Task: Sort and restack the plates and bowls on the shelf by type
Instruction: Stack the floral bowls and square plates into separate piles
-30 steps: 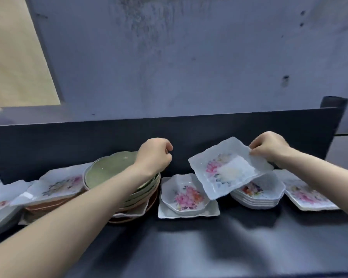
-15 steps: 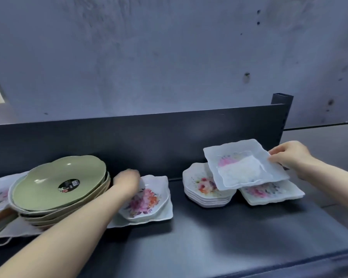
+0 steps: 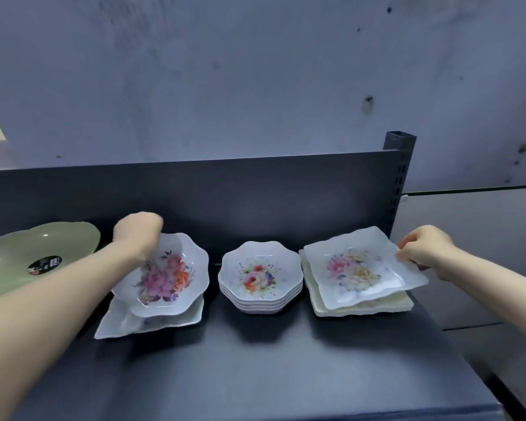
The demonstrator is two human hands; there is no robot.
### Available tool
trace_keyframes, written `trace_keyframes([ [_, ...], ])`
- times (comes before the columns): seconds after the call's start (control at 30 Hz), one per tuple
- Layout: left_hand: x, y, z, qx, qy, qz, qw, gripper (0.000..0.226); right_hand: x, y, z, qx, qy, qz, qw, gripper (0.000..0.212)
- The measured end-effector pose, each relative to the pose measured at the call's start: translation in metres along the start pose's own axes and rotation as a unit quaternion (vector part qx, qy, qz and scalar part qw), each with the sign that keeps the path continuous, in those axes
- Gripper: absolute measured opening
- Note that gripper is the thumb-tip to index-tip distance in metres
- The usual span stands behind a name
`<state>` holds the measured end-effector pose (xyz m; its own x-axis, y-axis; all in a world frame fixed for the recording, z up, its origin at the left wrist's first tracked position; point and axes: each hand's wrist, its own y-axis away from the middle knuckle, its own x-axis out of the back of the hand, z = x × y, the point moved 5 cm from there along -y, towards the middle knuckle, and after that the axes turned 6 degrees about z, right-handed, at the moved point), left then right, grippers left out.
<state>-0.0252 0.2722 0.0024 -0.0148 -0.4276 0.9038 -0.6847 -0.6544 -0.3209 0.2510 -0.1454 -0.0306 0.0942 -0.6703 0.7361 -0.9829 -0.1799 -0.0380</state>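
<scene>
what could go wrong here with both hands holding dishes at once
The left hand grips only the far rim of the tilted floral bowl; it could slip onto the square plate beneath. The right hand is setting a square floral plate askew on its stack, so it may slide.

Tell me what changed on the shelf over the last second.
The right hand carried the square floral plate from over the stack of floral bowls rightward and down onto the square plates; it still grips the edge. The left hand left the green plates and took hold of the single floral bowl, tilting it up. The bowl stack and green plates stayed put.
</scene>
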Motion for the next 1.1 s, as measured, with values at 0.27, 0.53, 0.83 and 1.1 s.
trace_keyframes([
  [0.27, 0.043, 0.007, 0.032, 0.093, 0.177, 0.0, 0.98, 0.017, -0.026, -0.011, 0.016, 0.051, 0.019, -0.091, 0.994, 0.008],
  [0.53, 0.011, 0.05, 0.087, 0.229, 0.446, -0.125, 0.856, 0.031, -0.03, -0.01, -0.004, 0.23, 0.138, -0.01, 0.963, 0.017],
  [0.83, 0.007, 0.073, 0.099, 0.266, 0.428, -0.085, 0.86, 0.023, -0.069, 0.028, -0.061, 0.257, -0.001, -0.121, 0.959, 0.023],
  [1.1, -0.003, 0.091, 0.106, 0.204, 0.347, -0.083, 0.912, 0.023, -0.114, 0.042, -0.092, 0.273, -0.011, -0.153, 0.95, 0.019],
])
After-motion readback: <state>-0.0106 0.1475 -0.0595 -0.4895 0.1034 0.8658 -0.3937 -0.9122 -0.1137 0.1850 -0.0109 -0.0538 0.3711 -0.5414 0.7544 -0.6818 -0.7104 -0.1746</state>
